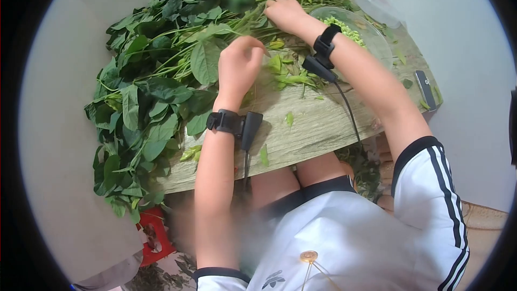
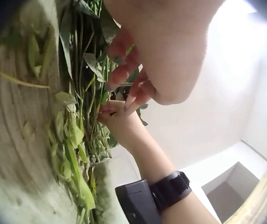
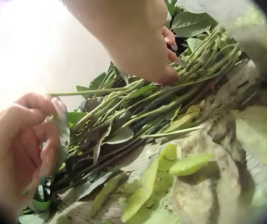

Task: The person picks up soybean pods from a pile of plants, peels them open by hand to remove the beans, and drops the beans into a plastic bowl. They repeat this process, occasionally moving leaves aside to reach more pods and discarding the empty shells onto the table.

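Leafy green plants with long stems (image 3: pixel 147 112) lie in a pile across the table. In the head view the left hand (image 1: pixel 239 67) is bent over the near side of the stems; the right wrist view shows that hand (image 3: pixel 24 144) pinching a thin stem (image 3: pixel 82 93) between thumb and finger. Farther up, the right hand (image 1: pixel 288 15) has its fingers curled at the stem bundle, left of a clear bowl (image 1: pixel 381 48) of green beans (image 1: pixel 344 31). In the left wrist view the right hand (image 2: pixel 124 126) grips among stems, its fingertips partly hidden.
Empty green pods (image 1: pixel 293 80) lie scattered on the wooden table (image 1: pixel 301 124). A clear lid or dish (image 1: pixel 377 4) is at the back right, and a dark phone-like object (image 1: pixel 425 90) near the right edge. Below the table at left stands a red plastic item (image 1: pixel 156 237).
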Tool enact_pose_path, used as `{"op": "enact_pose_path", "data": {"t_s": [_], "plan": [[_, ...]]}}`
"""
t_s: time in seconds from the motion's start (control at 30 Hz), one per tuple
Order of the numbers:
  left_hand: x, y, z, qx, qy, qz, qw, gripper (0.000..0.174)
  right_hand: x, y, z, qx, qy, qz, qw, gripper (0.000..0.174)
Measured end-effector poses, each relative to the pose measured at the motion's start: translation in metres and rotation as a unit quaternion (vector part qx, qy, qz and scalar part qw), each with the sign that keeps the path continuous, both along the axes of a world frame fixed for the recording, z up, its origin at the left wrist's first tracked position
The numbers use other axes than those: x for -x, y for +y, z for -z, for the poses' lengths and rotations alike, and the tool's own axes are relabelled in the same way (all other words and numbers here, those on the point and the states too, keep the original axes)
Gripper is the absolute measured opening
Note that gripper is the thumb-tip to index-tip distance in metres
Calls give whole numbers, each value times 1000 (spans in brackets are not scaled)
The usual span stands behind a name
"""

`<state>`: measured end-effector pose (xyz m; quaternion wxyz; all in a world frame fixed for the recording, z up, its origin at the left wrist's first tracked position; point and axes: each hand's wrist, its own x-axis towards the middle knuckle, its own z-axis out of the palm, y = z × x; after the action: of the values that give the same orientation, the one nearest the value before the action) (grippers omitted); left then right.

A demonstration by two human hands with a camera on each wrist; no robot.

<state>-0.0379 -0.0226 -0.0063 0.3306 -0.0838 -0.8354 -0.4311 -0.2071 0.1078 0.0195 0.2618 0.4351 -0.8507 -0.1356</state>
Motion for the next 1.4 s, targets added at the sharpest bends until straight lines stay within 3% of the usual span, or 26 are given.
{"op": "enact_pose_path", "data": {"t_s": [0.1, 0.23, 0.37, 0.43, 0.47, 0.57, 0.63, 0.77, 0.97, 1.17, 1.23, 1.3, 1.4], "plan": [[3, 3, 1, -80, -118, 81, 986, 20, -3, 7, -7, 8, 73, -48, 996, 9], [6, 8, 4, -48, -39, 138, 989, 24, -16, 12, -13, -6, 104, -80, 991, 8], [3, 10, 2, 13, -11, 59, 998, 34, -21, 17, -12, 7, 130, -104, 986, 10], [7, 10, 7, 45, -17, 13, 999, 53, -21, 19, -12, 47, 112, -119, 985, 9], [8, 10, 9, 47, -16, 13, 999, 53, -21, 20, -12, 48, 113, -119, 985, 9], [9, 11, 12, 140, -111, 15, 984, 77, -22, 19, -13, 80, 26, -111, 990, 8], [11, 11, 15, 158, -115, 1, 981, 78, -27, 18, -18, 64, 33, -71, 995, 7], [14, 12, 13, 196, -141, -21, 970, 79, -36, 11, -24, 60, 78, -104, 990, 8], [35, 13, 17, 243, -180, -62, 951, 76, -42, 8, -10, 112, 5, -136, 984, 21], [48, 9, 22, 303, -184, -80, 932, 67, -60, 9, -5, 133, -61, -58, 988, 25], [51, 9, 28, 308, -184, -82, 930, 65, -69, 9, -12, 143, -101, -26, 984, 26], [57, 16, 32, 302, -175, -143, 926, 60, -81, 19, -36, 184, -118, -56, 974, 29], [46, 21, -7, 303, -245, -109, 914, 48, -89, 46, -65, 260, -163, -80, 948, 35]]}}
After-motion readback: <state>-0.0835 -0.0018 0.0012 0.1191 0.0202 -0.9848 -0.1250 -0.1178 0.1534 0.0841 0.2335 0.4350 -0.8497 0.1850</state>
